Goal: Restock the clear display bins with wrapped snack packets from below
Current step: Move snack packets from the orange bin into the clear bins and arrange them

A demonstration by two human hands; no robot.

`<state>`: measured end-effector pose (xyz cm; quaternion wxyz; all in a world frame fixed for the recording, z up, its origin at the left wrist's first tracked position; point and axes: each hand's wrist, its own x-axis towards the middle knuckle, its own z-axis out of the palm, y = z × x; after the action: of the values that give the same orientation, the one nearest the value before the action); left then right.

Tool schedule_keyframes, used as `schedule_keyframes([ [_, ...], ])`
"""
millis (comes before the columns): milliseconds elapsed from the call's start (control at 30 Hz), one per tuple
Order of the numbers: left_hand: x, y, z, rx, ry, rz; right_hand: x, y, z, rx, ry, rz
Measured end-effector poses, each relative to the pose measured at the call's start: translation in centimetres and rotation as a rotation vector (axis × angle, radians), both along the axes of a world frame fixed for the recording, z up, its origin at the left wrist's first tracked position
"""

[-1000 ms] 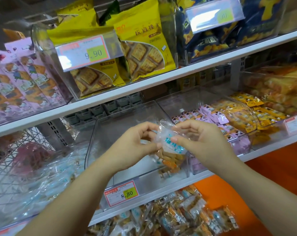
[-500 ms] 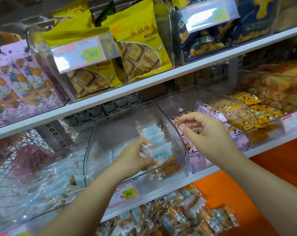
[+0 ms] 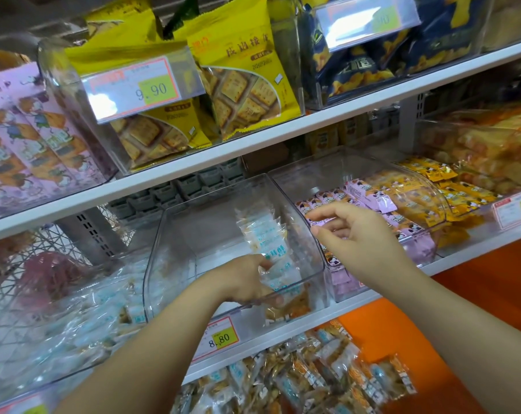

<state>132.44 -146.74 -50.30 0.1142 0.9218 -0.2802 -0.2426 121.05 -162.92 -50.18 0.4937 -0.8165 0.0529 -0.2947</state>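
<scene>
Holding packets (image 3: 269,234) upright, left hand (image 3: 247,279) rests in bin (image 3: 175,264).

Two hands are counted: a left hand (image 3: 241,279) and a right hand (image 3: 363,237). Two white shelf boards (image 3: 283,135) are seen, one above the other. Four price labels (image 3: 142,88) are plainly shown, and a fifth is cut off at the near left corner. At least four clear bins (image 3: 175,249) are made out on the lower board. Two yellow cracker bags (image 3: 241,85) are faced forward, with more behind. The wrapped packets (image 3: 271,234) in the centre bin cannot be counted exactly.
</scene>
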Motion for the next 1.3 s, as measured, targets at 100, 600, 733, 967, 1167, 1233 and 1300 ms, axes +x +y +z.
schedule_keyframes([
  [100, -0.1, 0.1, 0.1, -0.023, 0.026, -0.051, -0.1, 0.0, 0.1, 0.013, -0.001, 0.009],
  [600, 0.4, 0.1, -2.0, -0.191, -0.174, -0.056, -0.2, 0.0, 0.1, 0.063, 0.062, 0.001],
  [733, 0.2, 0.0, -1.5, -0.287, 0.347, 0.146, -0.2, 0.1, -0.1, 0.048, 0.067, 0.002],
  [967, -0.8, -0.1, -1.2, -0.373, 0.523, 0.236, -0.1, 0.4, -0.5, 0.043, 0.046, 0.045],
  [1167, -0.7, 0.8, -0.2, -0.263, 0.313, 0.201, -0.9, 1.8, -1.6, -0.183, -0.075, 0.003],
  [1233, -0.9, 2.0, 0.2, -0.273, 0.146, 0.178, -1.5, 2.3, -2.1, -0.277, -0.108, 0.008],
  [1300, -2.1, 3.5, 0.2, -0.396, -0.114, 0.162, -2.1, 3.3, -2.7, -0.294, -0.11, 0.061],
])
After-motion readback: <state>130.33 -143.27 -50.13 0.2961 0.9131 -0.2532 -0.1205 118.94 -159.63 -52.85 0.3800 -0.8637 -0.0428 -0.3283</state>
